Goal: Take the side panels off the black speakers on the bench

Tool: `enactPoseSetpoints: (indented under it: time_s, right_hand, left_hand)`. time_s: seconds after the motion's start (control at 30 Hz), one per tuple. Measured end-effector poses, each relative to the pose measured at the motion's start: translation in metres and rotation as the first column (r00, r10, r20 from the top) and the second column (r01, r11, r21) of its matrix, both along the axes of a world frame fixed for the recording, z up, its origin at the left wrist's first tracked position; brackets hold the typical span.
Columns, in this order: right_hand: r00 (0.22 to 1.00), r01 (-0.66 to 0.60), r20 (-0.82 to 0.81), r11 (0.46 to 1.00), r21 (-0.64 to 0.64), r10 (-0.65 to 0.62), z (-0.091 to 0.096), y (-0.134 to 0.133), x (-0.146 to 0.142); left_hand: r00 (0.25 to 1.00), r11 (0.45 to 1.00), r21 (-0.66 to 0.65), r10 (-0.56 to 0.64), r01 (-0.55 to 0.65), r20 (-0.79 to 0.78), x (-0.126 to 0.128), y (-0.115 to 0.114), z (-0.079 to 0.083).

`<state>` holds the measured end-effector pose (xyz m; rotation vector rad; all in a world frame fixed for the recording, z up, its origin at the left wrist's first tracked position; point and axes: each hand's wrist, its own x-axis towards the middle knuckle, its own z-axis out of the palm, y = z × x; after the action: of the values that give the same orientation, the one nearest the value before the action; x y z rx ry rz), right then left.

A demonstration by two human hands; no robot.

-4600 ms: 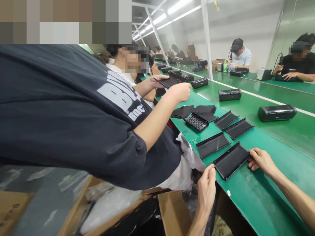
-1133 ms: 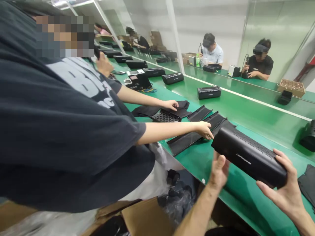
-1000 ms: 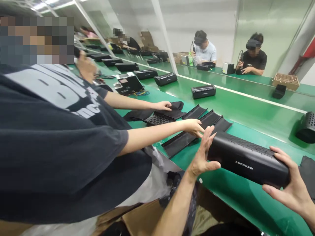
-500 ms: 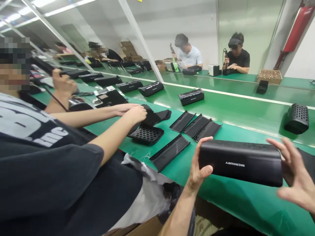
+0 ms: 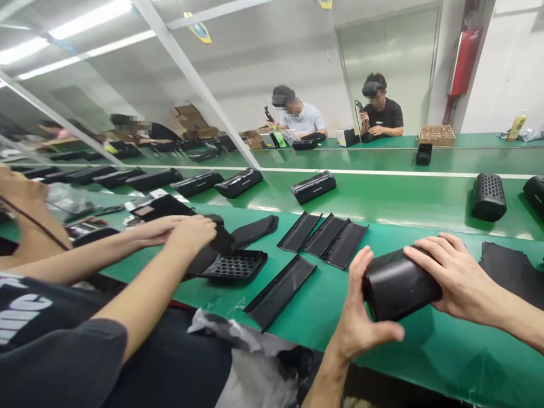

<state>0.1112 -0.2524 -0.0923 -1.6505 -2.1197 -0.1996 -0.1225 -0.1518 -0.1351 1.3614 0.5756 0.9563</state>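
Note:
A rounded black speaker housing (image 5: pixel 395 289) is held above the green bench, its dark end turned to the left. My right hand (image 5: pixel 454 272) grips it from above and from the right, fingers over its top. At its left end my left hand (image 5: pixel 361 311) is spread, thumb stretched out below the rim; whether it touches the housing I cannot tell. The lettering seen earlier on the housing is out of sight. Just left of my hands lie several black curved panels (image 5: pixel 325 238), and a single one (image 5: pixel 280 292) lies nearer me.
To my left, a co-worker's hands (image 5: pixel 191 232) handle dark cloth pieces above a perforated grille (image 5: pixel 238 266). Black cloth (image 5: pixel 510 272) lies at the right. Assembled housings (image 5: pixel 313 187) stand along the green conveyor (image 5: pixel 382 192). Further co-workers (image 5: pixel 297 116) sit across it.
My right hand has gone from spread fingers to a grip on the housing. My left hand's grip has loosened. The housing has turned, showing its end instead of the lettering. My view has swung right.

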Motion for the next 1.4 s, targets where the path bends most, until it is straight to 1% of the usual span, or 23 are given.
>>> enactPoseSetpoints:
  time_s: [0.03,0.1,0.2,0.27,0.33,0.37,0.43,0.53,0.6,0.67,0.73,0.83,0.9,1.0,1.07,1.13,1.17,1.23,1.27,1.3,1.33,1.37,1.4]
  right_hand:
    - [1.000,0.003,0.026,1.000,-0.022,-0.002,-0.001,0.000,0.000]
    - [1.000,-0.001,-0.004,0.999,-0.043,0.001,-0.006,-0.004,0.002]
    - [0.974,0.044,-0.222,0.997,-0.055,-0.056,-0.020,-0.017,0.016]
    - [0.891,0.038,-0.444,0.990,-0.133,-0.094,-0.031,-0.028,0.028]
    - [0.763,-0.030,-0.634,0.973,-0.227,-0.124,-0.040,-0.036,0.035]
    - [0.705,-0.057,-0.695,0.965,-0.256,-0.143,-0.045,-0.039,0.037]
    - [0.619,-0.042,-0.760,0.958,-0.282,-0.196,-0.051,-0.042,0.036]
    - [0.554,0.008,-0.800,0.962,-0.272,-0.230,-0.056,-0.044,0.029]
    - [0.538,-0.015,-0.816,0.965,-0.261,-0.213,-0.058,-0.047,0.025]
    - [0.550,-0.039,-0.815,0.968,-0.247,-0.185,-0.060,-0.050,0.022]
    - [0.571,-0.017,-0.804,0.977,-0.214,-0.166,-0.061,-0.052,0.019]
    - [0.586,0.037,-0.797,0.988,-0.151,-0.144,-0.060,-0.051,0.016]
    - [0.588,0.049,-0.796,0.989,-0.140,-0.142,-0.058,-0.048,0.016]
    - [0.567,0.051,-0.801,0.979,-0.197,-0.191,-0.052,-0.045,0.020]
    - [0.544,0.015,-0.796,0.952,-0.306,-0.265,-0.050,-0.047,0.023]
    - [0.560,-0.059,-0.771,0.914,-0.401,-0.303,-0.052,-0.053,0.027]
    - [0.589,-0.086,-0.751,0.901,-0.424,-0.298,-0.056,-0.056,0.029]
    - [0.661,-0.092,-0.703,0.900,-0.426,-0.265,-0.070,-0.061,0.034]
    - [0.681,-0.078,-0.685,0.904,-0.420,-0.259,-0.078,-0.061,0.036]
    - [0.676,-0.054,-0.686,0.911,-0.410,-0.268,-0.088,-0.057,0.039]
    - [0.641,-0.027,-0.711,0.917,-0.399,-0.290,-0.096,-0.051,0.042]
    - [0.571,-0.005,-0.757,0.922,-0.388,-0.316,-0.102,-0.041,0.045]
    - [0.464,0.014,-0.816,0.924,-0.382,-0.344,-0.105,-0.027,0.047]
  left_hand:
    - [0.999,0.998,0.066,0.021,-0.019,-0.032,-0.004,0.002,-0.001]
    - [0.997,0.985,0.165,0.067,-0.058,-0.048,-0.008,0.004,-0.007]
    - [0.996,0.982,0.171,0.084,-0.085,0.015,-0.013,0.009,-0.021]
    - [0.998,0.990,0.128,0.051,-0.053,0.023,-0.017,0.012,-0.029]
    - [1.000,0.998,0.068,-0.001,0.001,-0.003,-0.020,0.015,-0.033]
    - [0.999,0.999,0.037,-0.035,0.035,-0.014,-0.021,0.015,-0.034]
    - [0.997,0.997,-0.009,-0.082,0.081,-0.011,-0.022,0.015,-0.037]
    - [0.997,0.997,-0.017,-0.078,0.078,-0.027,-0.023,0.013,-0.040]
    - [0.997,0.998,-0.003,-0.067,0.067,-0.045,-0.023,0.013,-0.042]
    - [0.995,0.996,0.006,-0.089,0.089,-0.038,-0.023,0.012,-0.041]
    - [0.995,0.995,0.021,-0.093,0.093,-0.028,-0.023,0.012,-0.038]
    - [1.000,0.997,0.079,-0.019,0.020,-0.017,-0.021,0.011,-0.034]
    - [1.000,0.996,0.085,0.002,-0.002,-0.004,-0.019,0.011,-0.033]
    - [1.000,1.000,0.012,-0.021,0.021,-0.004,-0.016,0.010,-0.036]
    - [1.000,0.999,-0.041,0.016,-0.017,-0.020,-0.015,0.008,-0.040]
    - [0.998,0.992,-0.104,0.063,-0.066,-0.026,-0.016,0.006,-0.045]
    - [0.998,0.986,-0.150,0.065,-0.067,-0.023,-0.017,0.006,-0.047]
    - [0.999,0.965,-0.261,0.032,-0.032,-0.002,-0.019,0.008,-0.051]
    - [1.000,0.947,-0.322,0.007,-0.002,0.014,-0.019,0.011,-0.052]
    - [0.999,0.924,-0.382,-0.015,0.027,0.034,-0.019,0.015,-0.052]
    - [0.998,0.899,-0.436,-0.020,0.044,0.059,-0.019,0.020,-0.051]
    - [0.996,0.877,-0.479,-0.002,0.044,0.087,-0.018,0.025,-0.049]
    - [0.992,0.863,-0.506,0.046,0.018,0.114,-0.017,0.029,-0.047]
